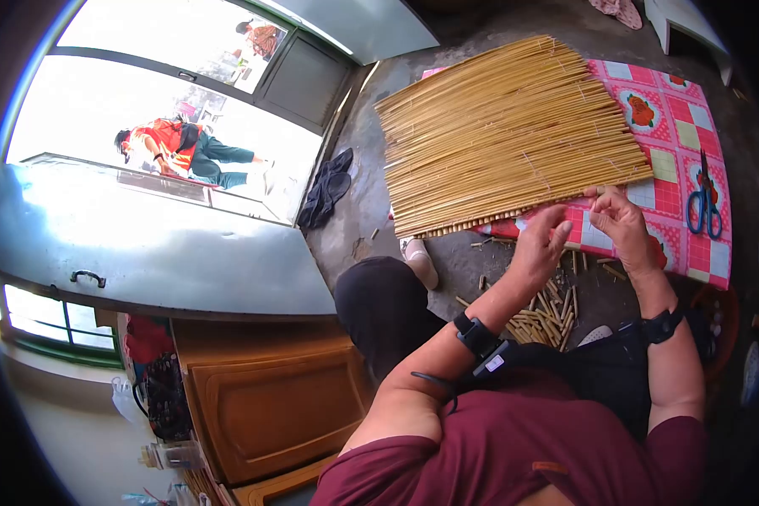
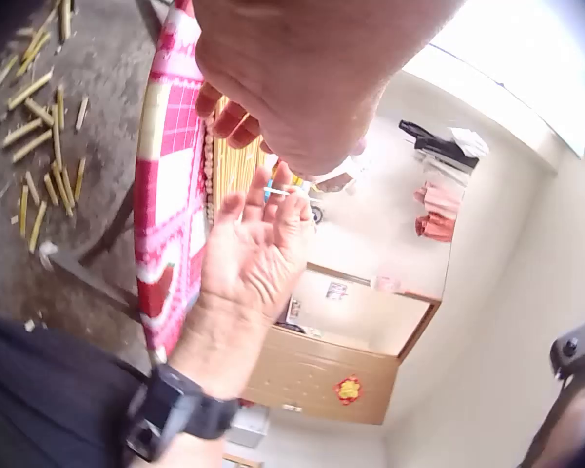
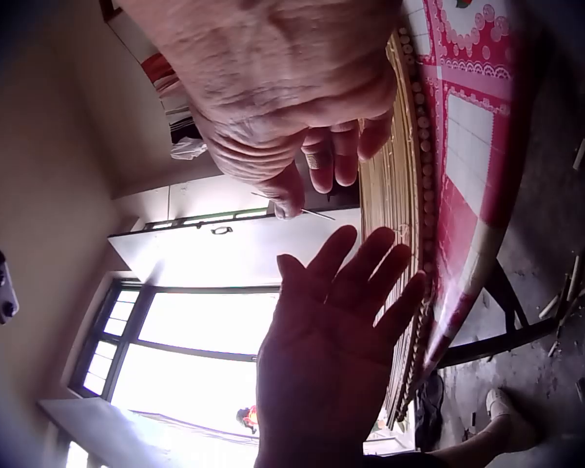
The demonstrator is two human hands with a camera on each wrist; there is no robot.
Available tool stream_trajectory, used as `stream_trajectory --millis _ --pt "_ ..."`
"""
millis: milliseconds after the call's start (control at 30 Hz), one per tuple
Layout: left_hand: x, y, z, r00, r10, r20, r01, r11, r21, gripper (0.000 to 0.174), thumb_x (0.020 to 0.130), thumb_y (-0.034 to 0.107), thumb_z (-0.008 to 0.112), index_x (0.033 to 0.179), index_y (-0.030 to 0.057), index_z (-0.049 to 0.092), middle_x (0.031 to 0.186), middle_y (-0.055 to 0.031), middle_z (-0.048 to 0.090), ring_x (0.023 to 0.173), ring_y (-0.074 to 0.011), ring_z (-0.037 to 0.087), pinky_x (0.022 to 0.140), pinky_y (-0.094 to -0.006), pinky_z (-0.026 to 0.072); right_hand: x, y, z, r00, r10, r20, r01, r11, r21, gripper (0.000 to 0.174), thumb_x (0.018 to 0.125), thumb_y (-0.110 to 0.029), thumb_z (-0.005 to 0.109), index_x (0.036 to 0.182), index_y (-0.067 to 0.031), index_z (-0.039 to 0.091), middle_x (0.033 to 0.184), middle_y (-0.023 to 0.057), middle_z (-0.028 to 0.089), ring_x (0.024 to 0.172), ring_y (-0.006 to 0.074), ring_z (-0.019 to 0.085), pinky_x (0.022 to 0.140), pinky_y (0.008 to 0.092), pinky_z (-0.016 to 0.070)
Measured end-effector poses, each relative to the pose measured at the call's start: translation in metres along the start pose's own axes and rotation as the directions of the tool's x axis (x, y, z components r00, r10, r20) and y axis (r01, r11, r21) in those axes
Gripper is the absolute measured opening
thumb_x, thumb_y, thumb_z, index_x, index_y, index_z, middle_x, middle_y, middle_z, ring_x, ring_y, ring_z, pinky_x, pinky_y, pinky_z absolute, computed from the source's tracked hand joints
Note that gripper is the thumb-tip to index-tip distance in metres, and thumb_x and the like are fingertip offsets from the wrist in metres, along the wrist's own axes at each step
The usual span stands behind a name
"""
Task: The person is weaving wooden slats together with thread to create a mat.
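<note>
A mat of thin bamboo-like sticks (image 1: pixel 506 135), bound with rows of thread, lies on a low table with a pink checked cloth (image 1: pixel 691 118). Just off its near edge, my right hand (image 1: pixel 622 223) pinches a thin, straight needle-like piece (image 3: pixel 318 214) between thumb and forefinger. My left hand (image 1: pixel 541 246) faces it from the side, palm turned inward and fingers extended in the right wrist view, holding nothing visible. Blue-handled scissors (image 1: pixel 705 211) rest on the cloth to the right.
Many short cut stick pieces (image 1: pixel 548 316) litter the floor below the table. Dark cloth or shoes (image 1: pixel 327 190) lie by the open doorway. A wooden cabinet (image 1: pixel 278 405) stands at the left. Outside, a person in an orange top (image 1: pixel 169 143) bends over.
</note>
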State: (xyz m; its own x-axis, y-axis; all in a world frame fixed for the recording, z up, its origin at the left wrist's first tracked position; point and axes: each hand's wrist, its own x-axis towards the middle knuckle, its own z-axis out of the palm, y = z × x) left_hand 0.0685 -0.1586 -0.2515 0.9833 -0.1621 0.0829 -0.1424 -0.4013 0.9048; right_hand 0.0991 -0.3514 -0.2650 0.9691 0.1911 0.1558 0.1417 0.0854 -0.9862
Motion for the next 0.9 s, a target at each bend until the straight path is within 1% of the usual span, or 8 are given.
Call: stream_trajectory --millis 33,100,233,633,733,833,867,900 --pt "-0.002 0.003 0.006 0.997 -0.044 0.059 0.055 0.979 -0.197 0.038 0.099 0.029 0.053 0.12 -0.0024 0.057 0.111 -0.0168 0.064 0.103 -0.0238 0.06 0.089 -0.0359 0.0477 0.001 -0.005 0.005 0.997 -0.072 0.003 0.072 0.995 -0.068 0.007 0.087 -0.01 0.067 0.087 -0.006 0.061 0.111 0.0066 0.061 0.095 0.0097 0.055 0.082 0.0241 0.0438" --pt "-0.004 0.006 0.015 0.975 -0.09 0.203 0.189 0.815 -0.547 0.039 0.101 0.032 0.049 0.118 -0.002 0.058 0.109 -0.0139 0.064 0.099 -0.0186 0.061 0.087 -0.0328 0.0482 0.001 -0.014 0.011 0.998 0.023 0.051 -0.027 0.996 0.089 0.006 0.087 -0.01 0.067 0.086 -0.0075 0.061 0.116 0.0066 0.06 0.103 0.0122 0.054 0.089 0.0284 0.0429" --pt "-0.003 0.009 0.018 0.964 -0.107 0.245 0.236 0.77 -0.593 0.034 0.102 0.03 0.047 0.105 0.0 0.062 0.092 -0.0063 0.067 0.084 -0.0144 0.063 0.082 -0.0296 0.0491 0.006 -0.011 0.014 0.982 0.106 0.154 -0.149 0.942 0.3 0.007 0.088 -0.009 0.064 0.085 -0.005 0.059 0.11 0.0093 0.062 0.099 0.0138 0.056 0.09 0.0292 0.0442" --pt "-0.002 0.016 0.012 0.949 -0.169 0.267 0.285 0.822 -0.492 0.026 0.1 0.022 0.051 0.083 0.0041 0.061 0.07 -0.0025 0.063 0.067 -0.0088 0.057 0.066 -0.0235 0.0433 0.003 -0.019 0.014 0.968 0.151 0.201 -0.206 0.935 0.29 0.011 0.091 -0.009 0.059 0.082 -0.0044 0.056 0.09 0.0066 0.064 0.084 0.0111 0.057 0.08 0.0264 0.0462" --pt "-0.002 0.018 0.01 0.948 -0.196 0.252 0.301 0.809 -0.504 0.028 0.098 0.02 0.052 0.078 0.0037 0.06 0.067 -0.0022 0.062 0.062 -0.0085 0.056 0.062 -0.0237 0.0438 0.004 -0.011 0.019 0.985 0.13 0.116 -0.16 0.939 0.305 0.01 0.093 -0.01 0.057 0.084 -0.0054 0.057 0.088 0.0058 0.063 0.081 0.0109 0.057 0.076 0.025 0.046" --pt "-0.015 0.007 0.001 0.915 -0.212 0.344 0.288 0.939 -0.187 0.028 0.096 0.019 0.053 0.073 0.0031 0.059 0.066 -0.0024 0.062 0.06 -0.008 0.056 0.058 -0.024 0.0444 0.018 -0.004 0.001 0.969 0.236 -0.077 -0.165 0.843 0.512 0.007 0.094 -0.011 0.056 0.089 -0.007 0.057 0.086 0.0058 0.064 0.079 0.0118 0.059 0.071 0.0241 0.0456" --pt "-0.025 0.004 -0.001 0.901 -0.199 0.385 0.298 0.929 -0.22 0.027 0.094 0.017 0.054 0.071 0.0031 0.058 0.066 -0.0021 0.061 0.059 -0.0075 0.056 0.056 -0.0243 0.0448 0.022 -0.005 -0.005 0.96 0.238 -0.145 -0.125 0.832 0.54 0.006 0.095 -0.012 0.055 0.091 -0.0076 0.057 0.086 0.0059 0.064 0.078 0.0123 0.059 0.069 0.0243 0.0456" --pt "-0.031 0.019 -0.014 0.857 -0.248 0.452 0.293 0.956 -0.032 0.024 0.094 0.017 0.055 0.075 0.0022 0.059 0.066 -0.0012 0.06 0.06 -0.0077 0.056 0.057 -0.0258 0.046 0.024 -0.006 -0.014 0.94 0.253 -0.227 -0.089 0.827 0.555 0.005 0.095 -0.013 0.055 0.094 -0.0083 0.058 0.085 0.0059 0.064 0.077 0.0128 0.06 0.066 0.0246 0.0455"
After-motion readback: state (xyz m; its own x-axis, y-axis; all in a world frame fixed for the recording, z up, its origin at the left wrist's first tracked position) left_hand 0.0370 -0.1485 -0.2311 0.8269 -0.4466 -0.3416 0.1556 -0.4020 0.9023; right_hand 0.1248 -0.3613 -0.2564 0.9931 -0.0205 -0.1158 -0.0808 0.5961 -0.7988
